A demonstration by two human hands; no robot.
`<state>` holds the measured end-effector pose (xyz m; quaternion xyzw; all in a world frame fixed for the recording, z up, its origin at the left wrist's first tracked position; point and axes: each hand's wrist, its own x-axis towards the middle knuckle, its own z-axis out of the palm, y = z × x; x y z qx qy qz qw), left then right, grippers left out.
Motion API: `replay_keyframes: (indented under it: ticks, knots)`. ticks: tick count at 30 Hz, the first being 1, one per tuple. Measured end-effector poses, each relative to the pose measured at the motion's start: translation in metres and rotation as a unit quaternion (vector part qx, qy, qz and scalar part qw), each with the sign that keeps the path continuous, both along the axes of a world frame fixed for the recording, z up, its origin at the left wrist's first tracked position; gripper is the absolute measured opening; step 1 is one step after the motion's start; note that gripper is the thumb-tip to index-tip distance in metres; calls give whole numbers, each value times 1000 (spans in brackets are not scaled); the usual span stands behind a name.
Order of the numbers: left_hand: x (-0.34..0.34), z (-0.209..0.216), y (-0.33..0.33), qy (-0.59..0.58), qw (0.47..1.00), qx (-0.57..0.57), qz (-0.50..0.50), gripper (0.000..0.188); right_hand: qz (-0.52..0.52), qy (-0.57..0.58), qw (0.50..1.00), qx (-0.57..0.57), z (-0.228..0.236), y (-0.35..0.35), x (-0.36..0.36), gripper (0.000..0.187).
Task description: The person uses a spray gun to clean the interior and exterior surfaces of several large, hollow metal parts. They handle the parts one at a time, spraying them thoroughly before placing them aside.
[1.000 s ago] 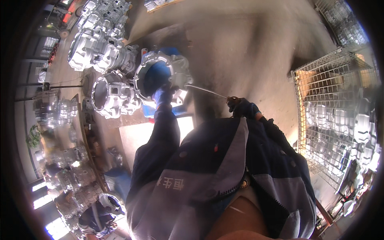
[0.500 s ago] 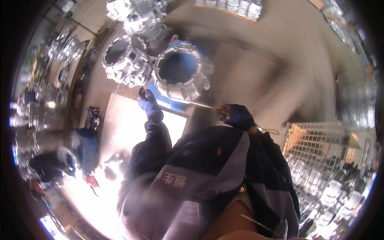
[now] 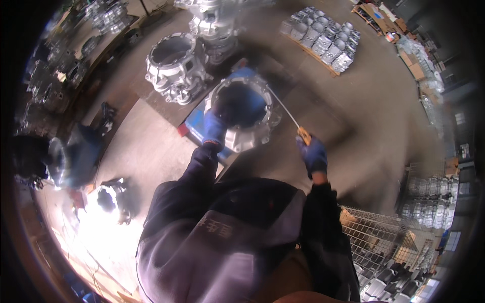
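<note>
A silvery cast-metal housing (image 3: 251, 137) with a wide round opening sits on a blue support (image 3: 196, 122) in front of me. My left hand (image 3: 214, 128), in a blue glove, grips the near-left rim of the opening; its fingertips are partly hidden and blurred. Off to the right, my right hand (image 3: 313, 153), also gloved, is closed around the orange-brown handle of a long thin file-like tool (image 3: 288, 111). The shaft slants up and leftward, its tip at the housing's right rim. Whether the tip touches the metal I cannot tell.
Another cast housing (image 3: 177, 70) stands at the far left, beside a stack of castings (image 3: 214, 30). A pallet of metal parts (image 3: 323, 43) lies farther back. At the lower right is a wire-mesh cage (image 3: 376, 237); a brightly lit casting (image 3: 108, 199) lies at the lower left.
My left hand has moved from beside the housing onto its rim. My right hand has gone outward and forward, swinging the tool from the near side to the right rim. The view has shifted.
</note>
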<state>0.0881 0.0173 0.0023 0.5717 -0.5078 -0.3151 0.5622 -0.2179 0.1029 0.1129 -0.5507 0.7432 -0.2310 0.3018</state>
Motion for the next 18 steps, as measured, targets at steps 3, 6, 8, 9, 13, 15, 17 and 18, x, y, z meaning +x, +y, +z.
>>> replay_keyframes:
  ticks: [3,6,8,9,13,15,17,18]
  knots:
    - [-40,-19,-64,226,962,127,-83,37,-77,-389,918,12,-26,57,-42,35]
    - [-76,-49,-127,387,862,305,-116,56,-183,-603,776,33,-56,121,-65,39]
    - [-95,-70,-154,474,796,348,-147,48,-261,-529,806,-43,-85,163,-57,33]
    - [-100,-79,-165,507,778,323,-180,44,-313,-448,835,-69,-101,179,-50,30]
    - [-103,-91,-190,741,518,322,-283,28,-409,-352,837,-90,-141,233,-38,28]
    - [-98,-76,-184,564,688,247,-384,21,-406,-392,821,-89,-149,246,-41,28]
    - [-105,-50,-169,514,782,281,-214,27,-391,-421,813,-96,-152,249,-46,28]
    - [-94,-31,-160,493,771,296,-274,24,-385,-435,808,-101,-152,247,-49,28]
